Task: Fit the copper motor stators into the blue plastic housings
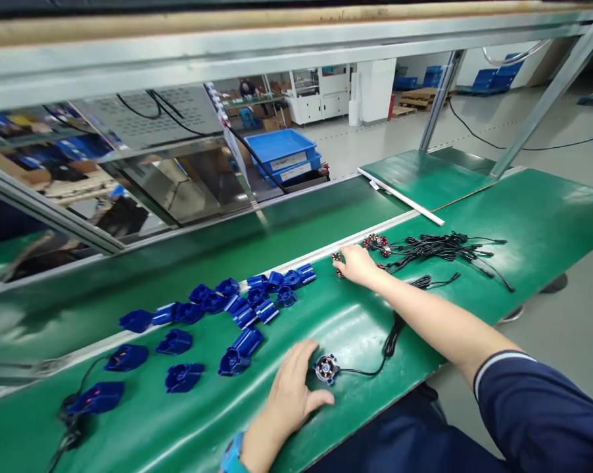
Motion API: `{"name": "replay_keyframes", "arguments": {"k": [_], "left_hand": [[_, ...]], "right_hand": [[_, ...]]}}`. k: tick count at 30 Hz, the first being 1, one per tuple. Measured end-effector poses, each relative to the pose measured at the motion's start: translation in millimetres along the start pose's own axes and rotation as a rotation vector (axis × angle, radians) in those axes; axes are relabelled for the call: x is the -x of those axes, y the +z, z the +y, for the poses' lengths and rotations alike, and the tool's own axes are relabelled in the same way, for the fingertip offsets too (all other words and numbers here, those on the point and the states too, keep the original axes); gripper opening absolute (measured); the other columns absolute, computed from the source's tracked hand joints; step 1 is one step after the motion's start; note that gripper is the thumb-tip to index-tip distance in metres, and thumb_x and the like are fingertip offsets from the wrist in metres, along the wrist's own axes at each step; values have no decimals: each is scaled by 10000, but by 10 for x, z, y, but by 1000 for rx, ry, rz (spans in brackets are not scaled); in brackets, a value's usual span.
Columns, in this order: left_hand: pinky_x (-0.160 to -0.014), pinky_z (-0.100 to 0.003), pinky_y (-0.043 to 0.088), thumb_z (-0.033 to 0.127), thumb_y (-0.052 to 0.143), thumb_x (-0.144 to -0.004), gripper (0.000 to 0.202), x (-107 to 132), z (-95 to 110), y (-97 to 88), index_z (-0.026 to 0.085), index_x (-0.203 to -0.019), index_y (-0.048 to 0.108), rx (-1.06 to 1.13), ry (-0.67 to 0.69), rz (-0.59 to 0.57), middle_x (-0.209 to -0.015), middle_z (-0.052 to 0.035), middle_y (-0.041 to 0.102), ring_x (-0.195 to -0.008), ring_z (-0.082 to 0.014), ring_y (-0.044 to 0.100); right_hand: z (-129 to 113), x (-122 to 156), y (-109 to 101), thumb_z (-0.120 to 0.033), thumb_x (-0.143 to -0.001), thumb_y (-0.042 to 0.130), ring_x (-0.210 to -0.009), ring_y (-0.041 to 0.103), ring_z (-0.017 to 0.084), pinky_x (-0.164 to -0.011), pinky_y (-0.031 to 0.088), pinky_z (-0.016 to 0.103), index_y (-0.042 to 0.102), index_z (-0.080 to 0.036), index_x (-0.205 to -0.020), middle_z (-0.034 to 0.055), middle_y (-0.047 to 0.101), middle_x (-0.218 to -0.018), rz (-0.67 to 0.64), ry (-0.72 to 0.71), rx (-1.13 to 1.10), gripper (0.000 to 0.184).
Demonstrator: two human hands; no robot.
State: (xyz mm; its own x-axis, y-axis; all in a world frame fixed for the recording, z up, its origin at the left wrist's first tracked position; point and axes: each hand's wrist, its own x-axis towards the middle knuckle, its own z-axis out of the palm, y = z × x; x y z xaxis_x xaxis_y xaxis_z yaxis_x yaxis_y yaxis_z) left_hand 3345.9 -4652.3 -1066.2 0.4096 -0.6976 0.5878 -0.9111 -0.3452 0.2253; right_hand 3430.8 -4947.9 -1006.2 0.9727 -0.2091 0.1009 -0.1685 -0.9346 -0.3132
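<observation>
Head view looks down on a green worktop [523, 210]. A round coil part [326, 368] lies flat on it near the front edge, and its black lead [390, 341] trails off to the right. The left hand [289, 401] rests palm down just left of the coil part. Its grip is open and holds nothing, with the thumb tip at the part's rim. The right hand [355, 265] reaches well beyond the coil part, fingers curled down over small coils at the worktop's far rail; I cannot tell whether that grip has closed on one. Beyond and to the right of the coil part lies a tangle of wired coils [434, 248]. Beyond and to its left, blue housings [237, 309] lie scattered.
</observation>
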Motion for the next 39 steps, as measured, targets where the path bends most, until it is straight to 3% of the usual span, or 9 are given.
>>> {"name": "replay_keyframes", "arguments": {"k": [4, 9, 12, 16, 19, 23, 26, 29, 39], "left_hand": [[-927, -485, 491, 479, 518, -965, 478, -441, -334, -33, 100, -1254, 559, -322, -225, 56, -1179, -200, 630, -1111, -331, 586], [-886, -546, 455, 470, 666, -864, 447, -972, -699, 5, 60, -1042, 665, -633, -488, -171, -1004, -205, 654, -1006, -392, 577], [-893, -540, 457, 426, 698, -844, 342, -953, -715, 63, 91, -893, 654, -619, -467, -211, -922, -173, 646, -962, -369, 576], [-927, -476, 487, 425, 736, -825, 361, -667, -597, 225, 124, -949, 581, -395, -292, -38, -1050, -176, 616, -1051, -338, 562], [-903, -428, 521, 463, 740, -822, 406, -502, -541, 348, 156, -989, 534, -203, -311, 84, -1078, -154, 615, -1044, -298, 590], [-821, -465, 551, 575, 799, -715, 569, -419, -571, 393, 162, -1006, 539, -102, -566, 87, -936, -99, 630, -932, -306, 624], [-1015, -533, 494, 511, 812, -725, 799, -382, -622, 372, 152, -1337, 444, 76, -574, 59, -1271, -170, 599, -1210, -342, 571], [-1115, -507, 435, 378, 676, -857, 742, -352, -676, 367, 190, -1483, 324, 274, -507, 0, -1445, -159, 520, -1332, -289, 513], [-979, -447, 545, 319, 658, -865, 439, -349, -712, 334, 170, -1265, 554, 187, -496, 141, -1199, -112, 655, -1107, -257, 641]], "right_hand": [[-96, -418, 136, -307, -874, 661, -1106, 629, 305, -940, 468, 365, 692, -74, -1072, 216, 682, -1157, -140, 174, 6, 308], [-141, -430, 163, -239, -900, 594, -1015, 668, 281, -877, 497, 347, 699, -57, -1045, 232, 684, -1106, -69, 220, -24, 256], [74, -326, -22, -389, -946, 562, -1041, 642, 240, -907, 491, 335, 669, -108, -1104, 173, 675, -1137, 291, 159, -245, 340], [377, -11, -448, -540, -944, 539, -640, 583, 124, -648, 503, 273, 634, -172, -1098, 29, 664, -874, 893, 37, -836, 410], [288, 308, -715, -528, -939, 565, -508, 481, 74, -534, 448, 241, 605, -214, -1176, -10, 624, -853, 1009, -89, -967, 395], [-165, 636, -587, -398, -900, 661, -804, 633, 150, -724, 532, 298, 652, -228, -1172, 53, 654, -1063, 544, -352, -690, 321], [-432, 698, -147, -315, -877, 687, -951, 651, 211, -857, 527, 340, 700, -187, -1092, 89, 664, -1061, 34, -361, -287, 250], [-515, 633, 260, -332, -887, 677, -910, 668, 230, -817, 525, 339, 707, -159, -1062, 110, 661, -1046, -240, -267, -22, 248], [-451, 600, 378, -295, -842, 762, -947, 628, 186, -890, 493, 316, 697, -144, -1074, 82, 650, -1028, -99, -223, -348, 284]]}}
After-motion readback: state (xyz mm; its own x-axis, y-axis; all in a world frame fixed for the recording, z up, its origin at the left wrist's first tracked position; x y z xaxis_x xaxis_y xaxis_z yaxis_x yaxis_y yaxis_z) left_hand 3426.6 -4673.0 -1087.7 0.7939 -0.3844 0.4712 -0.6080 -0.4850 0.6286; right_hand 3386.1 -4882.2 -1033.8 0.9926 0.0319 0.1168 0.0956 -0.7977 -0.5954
